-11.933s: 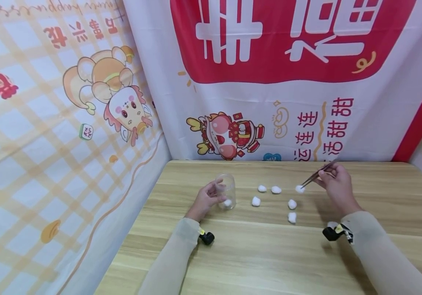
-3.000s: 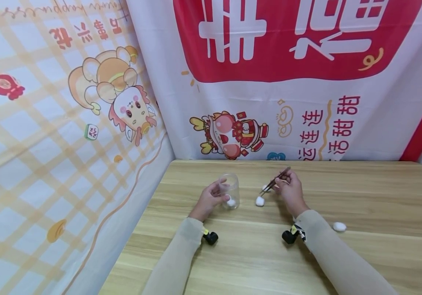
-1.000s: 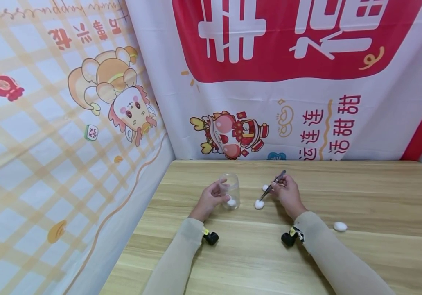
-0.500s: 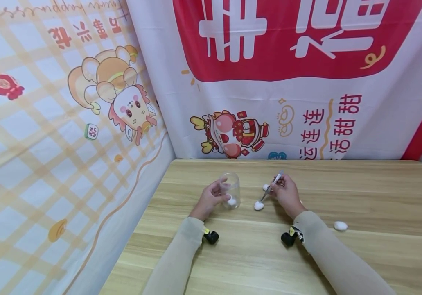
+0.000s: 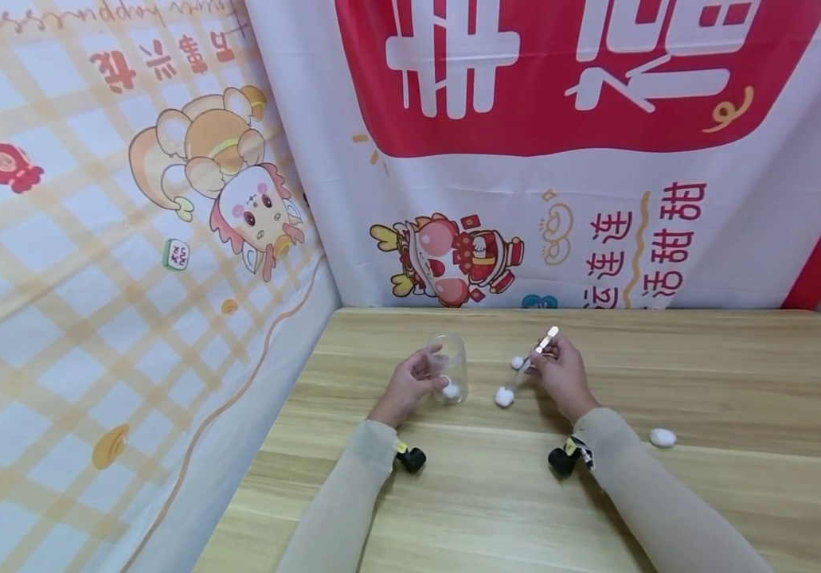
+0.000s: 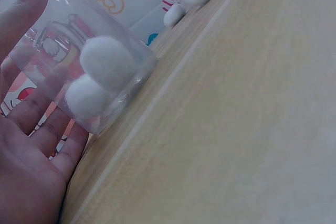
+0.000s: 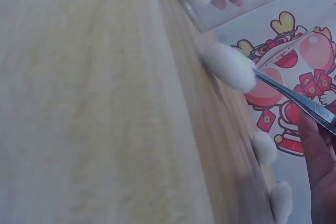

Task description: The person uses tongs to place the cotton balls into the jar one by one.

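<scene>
In the head view my left hand [image 5: 404, 390] holds a clear plastic cup [image 5: 456, 358] near the table top, thumb on one side and fingers on the other. Two white cotton balls [image 6: 107, 64] show through its wall in the left wrist view. My right hand [image 5: 561, 378] pinches metal tweezers [image 7: 296, 96], whose tips meet a cotton ball [image 7: 229, 67] just right of the cup and close over the table. Another cotton ball [image 5: 518, 362] lies right behind the tweezers.
A cotton ball [image 5: 663, 438] rests on the wooden table [image 5: 482, 509] beside my right forearm. One more cotton ball [image 7: 282, 202] shows at the lower edge of the right wrist view. Printed cloths [image 5: 295, 159] hang at the back and left.
Since the oldest frame my right hand has moved left, and several cotton balls have gone from the table. Over the last second the tweezers have turned at the cotton ball; my left hand stays put.
</scene>
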Available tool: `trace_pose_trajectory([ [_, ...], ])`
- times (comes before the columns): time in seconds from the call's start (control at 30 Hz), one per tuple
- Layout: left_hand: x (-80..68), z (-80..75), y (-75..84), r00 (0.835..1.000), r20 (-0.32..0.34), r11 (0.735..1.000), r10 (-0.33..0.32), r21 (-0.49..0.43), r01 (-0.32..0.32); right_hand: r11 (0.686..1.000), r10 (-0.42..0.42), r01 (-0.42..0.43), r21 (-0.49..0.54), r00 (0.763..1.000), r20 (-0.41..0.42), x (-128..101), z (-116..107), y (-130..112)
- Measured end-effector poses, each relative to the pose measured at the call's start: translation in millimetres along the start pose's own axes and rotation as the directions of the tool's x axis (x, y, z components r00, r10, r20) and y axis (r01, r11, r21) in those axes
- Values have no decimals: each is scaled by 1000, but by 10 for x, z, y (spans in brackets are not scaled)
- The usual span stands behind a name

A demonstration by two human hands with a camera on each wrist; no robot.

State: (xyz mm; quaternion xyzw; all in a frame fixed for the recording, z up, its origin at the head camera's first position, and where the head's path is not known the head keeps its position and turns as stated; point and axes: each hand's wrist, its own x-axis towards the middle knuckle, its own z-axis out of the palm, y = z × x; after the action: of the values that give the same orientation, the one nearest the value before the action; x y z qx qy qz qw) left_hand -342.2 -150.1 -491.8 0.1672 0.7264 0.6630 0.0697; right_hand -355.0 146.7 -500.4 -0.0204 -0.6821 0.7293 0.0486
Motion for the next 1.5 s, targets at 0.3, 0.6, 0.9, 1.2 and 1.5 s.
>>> trace_pose_trajectory([
  [0.3,-9,16,20,1000,7,1000,7,-20,-7,999,-11,12,33,1000,-27,7,-23,-46],
  [0.6,1,8,8,1000,9,1000,-4,-8,4,996,-9,13,84,999,-48,3,-37,-89],
  [0.9,-1,12,-11,1000,-10,1000,-3,-13,2,994,-32,38,101,998,-59,-10,-43,-196],
  [1.2,4,10,-15,1000,-5,1000,-1,-14,1,990,-40,48,132,997,-64,-11,-76,-314],
  [1.5,116,-34,-252,1000,-11,1000,-6,-9,6,970,-62,85,226,993,-104,11,-33,-429],
])
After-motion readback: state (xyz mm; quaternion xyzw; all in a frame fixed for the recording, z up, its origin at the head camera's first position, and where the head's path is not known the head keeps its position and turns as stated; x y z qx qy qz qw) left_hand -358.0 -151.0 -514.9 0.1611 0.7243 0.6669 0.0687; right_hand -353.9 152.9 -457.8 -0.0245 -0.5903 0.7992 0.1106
